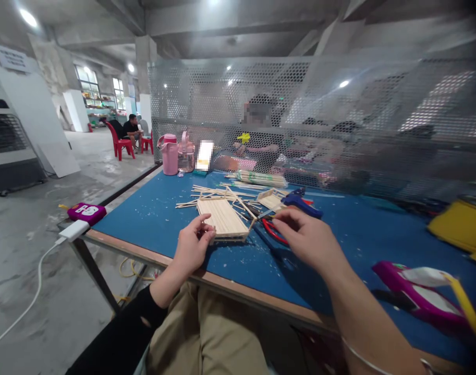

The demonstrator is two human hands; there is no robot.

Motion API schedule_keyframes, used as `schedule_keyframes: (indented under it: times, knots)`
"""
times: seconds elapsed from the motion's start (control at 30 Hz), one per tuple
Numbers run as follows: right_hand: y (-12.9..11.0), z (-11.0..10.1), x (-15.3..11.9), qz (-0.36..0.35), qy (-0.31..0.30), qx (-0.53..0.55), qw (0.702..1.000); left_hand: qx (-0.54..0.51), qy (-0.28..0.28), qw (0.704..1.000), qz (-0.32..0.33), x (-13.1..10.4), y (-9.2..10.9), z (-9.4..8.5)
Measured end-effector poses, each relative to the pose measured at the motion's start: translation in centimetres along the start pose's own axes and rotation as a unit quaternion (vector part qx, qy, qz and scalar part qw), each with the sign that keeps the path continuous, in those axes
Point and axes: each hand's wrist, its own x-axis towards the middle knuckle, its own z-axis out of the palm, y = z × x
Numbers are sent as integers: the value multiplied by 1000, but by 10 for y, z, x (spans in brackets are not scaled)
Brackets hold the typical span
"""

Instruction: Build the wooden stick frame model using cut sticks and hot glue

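A small platform of pale wooden sticks (224, 216) lies on the blue table in front of me, with short posts and a low rail at its edges. My left hand (193, 242) is closed at its near left corner, thumb and fingers pinching the edge there. To the right, my right hand (310, 237) hovers over the table with thumb and fingertips pressed together; whatever is between them is too small to make out. Red-handled pliers or scissors (275, 232) lie just under its fingertips. Beyond it rests a blue-handled tool (302, 203), beside a smaller stick frame (271, 199).
Loose sticks (206, 191) and a bagged bundle (261, 178) lie behind the platform. A pink flask (169, 155) and a lit phone (204, 155) stand at the back left. Purple devices (421, 297) sit at both sides. A perforated screen (218, 99) borders the table; a person sits behind it.
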Motion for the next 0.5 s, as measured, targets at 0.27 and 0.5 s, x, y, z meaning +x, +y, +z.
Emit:
schedule_keyframes:
  times: [0.27, 0.5]
  knots:
    - [-51, 50, -15, -172, -112, 67, 976, 13, -7, 1000, 14, -2, 0, 0]
    - [-53, 68, -3, -128, -119, 98, 980, 11, -12, 1000, 7, -1, 4, 0]
